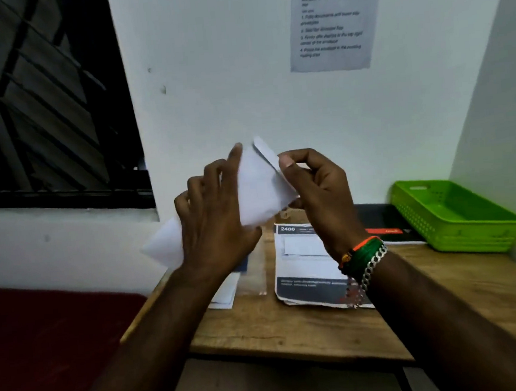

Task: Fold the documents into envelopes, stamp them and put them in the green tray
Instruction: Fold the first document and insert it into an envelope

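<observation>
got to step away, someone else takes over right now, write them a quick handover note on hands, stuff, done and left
Left hand: grips the white envelope, raised above the table.
Right hand: pinches the envelope's flap at the top.
Printed documents lie on the table beneath the hands; more papers to their left.
Green tray: at the table's far right; no envelope visible inside.
Done: cannot tell whether a document is already inside.
Left: close the flap, stamp, place in tray, then the remaining documents.

One green tray [456, 220], one white envelope [259, 192] in two hands, one printed packet [305, 265], one wall notice [334, 19].
</observation>
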